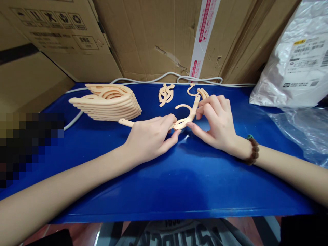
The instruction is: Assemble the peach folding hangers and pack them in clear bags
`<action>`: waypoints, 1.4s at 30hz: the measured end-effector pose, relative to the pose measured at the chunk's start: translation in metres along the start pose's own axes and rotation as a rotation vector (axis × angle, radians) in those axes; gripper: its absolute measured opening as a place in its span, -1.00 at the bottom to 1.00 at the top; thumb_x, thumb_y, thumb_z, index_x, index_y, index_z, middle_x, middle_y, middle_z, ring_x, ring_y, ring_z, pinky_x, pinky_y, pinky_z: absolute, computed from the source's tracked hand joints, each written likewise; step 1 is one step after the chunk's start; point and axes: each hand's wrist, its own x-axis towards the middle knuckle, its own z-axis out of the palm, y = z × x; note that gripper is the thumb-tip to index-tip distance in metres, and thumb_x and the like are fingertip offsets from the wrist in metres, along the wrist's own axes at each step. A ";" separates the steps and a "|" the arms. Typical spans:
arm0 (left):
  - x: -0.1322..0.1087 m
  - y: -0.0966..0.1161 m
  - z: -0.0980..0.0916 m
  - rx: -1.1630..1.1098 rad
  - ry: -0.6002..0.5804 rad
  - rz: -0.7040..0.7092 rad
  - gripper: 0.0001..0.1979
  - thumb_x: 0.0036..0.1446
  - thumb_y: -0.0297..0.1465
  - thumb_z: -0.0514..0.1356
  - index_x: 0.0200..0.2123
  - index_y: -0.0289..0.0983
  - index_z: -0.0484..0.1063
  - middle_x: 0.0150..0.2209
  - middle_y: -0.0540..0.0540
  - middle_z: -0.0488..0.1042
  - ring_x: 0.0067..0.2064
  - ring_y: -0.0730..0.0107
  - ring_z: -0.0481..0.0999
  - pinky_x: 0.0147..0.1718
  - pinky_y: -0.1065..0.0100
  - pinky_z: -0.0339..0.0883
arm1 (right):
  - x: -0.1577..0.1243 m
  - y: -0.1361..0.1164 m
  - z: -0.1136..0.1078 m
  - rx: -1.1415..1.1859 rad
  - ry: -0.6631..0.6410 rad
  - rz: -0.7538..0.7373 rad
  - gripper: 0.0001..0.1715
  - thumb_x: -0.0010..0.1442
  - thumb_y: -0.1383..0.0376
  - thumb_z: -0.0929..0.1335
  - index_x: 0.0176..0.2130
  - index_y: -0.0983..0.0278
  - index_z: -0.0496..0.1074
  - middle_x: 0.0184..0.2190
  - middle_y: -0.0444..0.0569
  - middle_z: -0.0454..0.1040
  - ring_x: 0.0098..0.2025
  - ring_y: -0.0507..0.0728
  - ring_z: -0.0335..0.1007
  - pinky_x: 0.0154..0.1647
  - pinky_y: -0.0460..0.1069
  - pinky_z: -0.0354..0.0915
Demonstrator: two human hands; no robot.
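The left hand (151, 138), right of the hanger stack (109, 110), is curled palm-down around one arm of a beige hanger (194, 108). The right hand (216, 119), farther right of the stack, is half open, thumb tip at the hanger's other arm; I cannot tell whether it grips. Behind the stack, a carton (77, 63) shows printed handling symbols; behind and right of it, red-and-white tape (205, 29) carries characters too small to read. Far right of the stack, a white bag (273, 80) bears a barcoded label (304, 65). Under the stack spreads a glossy blue tabletop (164, 191).
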 end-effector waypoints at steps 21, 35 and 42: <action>-0.002 0.001 0.002 0.005 -0.029 -0.004 -0.77 0.40 -0.24 0.08 -0.14 -0.24 0.45 -0.39 0.01 0.60 -0.42 0.38 0.59 -0.58 0.36 0.00 | 0.001 0.001 0.004 0.195 -0.112 -0.009 -0.67 0.42 0.19 0.22 -0.09 0.32 0.48 -0.21 0.07 0.49 -0.20 0.18 0.38 -0.13 0.09 0.29; -0.003 -0.002 0.005 0.100 0.007 0.171 -0.75 0.38 -0.25 0.11 -0.25 -0.26 0.49 -0.36 -0.03 0.57 -0.31 0.30 0.51 -0.46 0.30 0.18 | 0.003 0.007 0.012 0.065 -0.155 0.188 -0.86 0.11 0.43 0.27 -0.29 0.21 0.22 -0.25 0.09 0.42 -0.22 0.27 0.31 -0.23 0.15 0.22; 0.000 -0.004 0.005 0.109 0.015 0.174 -0.78 0.37 -0.29 0.13 -0.26 -0.27 0.51 -0.31 -0.07 0.56 -0.21 0.23 0.47 -0.39 0.29 0.27 | 0.000 0.011 0.016 0.041 -0.183 0.160 -0.75 0.09 0.52 0.21 -0.26 0.22 0.27 -0.23 0.09 0.48 -0.15 0.29 0.33 -0.23 0.13 0.15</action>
